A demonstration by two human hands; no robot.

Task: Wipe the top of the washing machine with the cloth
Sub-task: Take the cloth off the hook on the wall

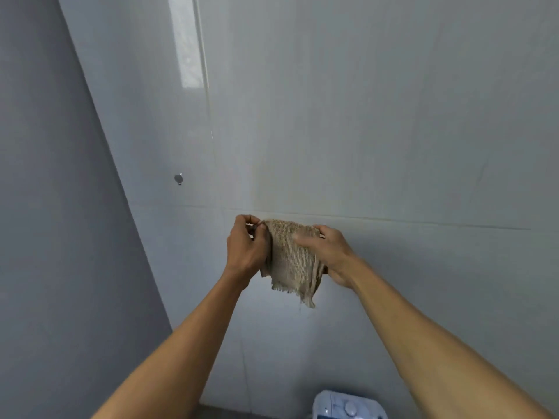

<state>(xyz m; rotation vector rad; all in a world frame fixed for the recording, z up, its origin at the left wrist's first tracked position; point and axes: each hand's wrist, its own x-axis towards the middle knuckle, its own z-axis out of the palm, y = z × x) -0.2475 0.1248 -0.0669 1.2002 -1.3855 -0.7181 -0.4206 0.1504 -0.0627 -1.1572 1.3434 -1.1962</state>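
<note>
A beige, coarse-woven cloth [292, 261] with frayed edges hangs folded in the air in front of a pale tiled wall, its ragged lower corner pointing down. It is held at its upper left corner and along its right side. The white and blue plastic washing machine [348, 406] shows only partly at the bottom edge, well below the cloth, with a round dial on its top.

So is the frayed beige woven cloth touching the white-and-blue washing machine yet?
Apart. The head view shows the frayed beige woven cloth held up between both hands before the wall, with bare wall between its hanging edge and the white-and-blue washing machine at the bottom.
</note>
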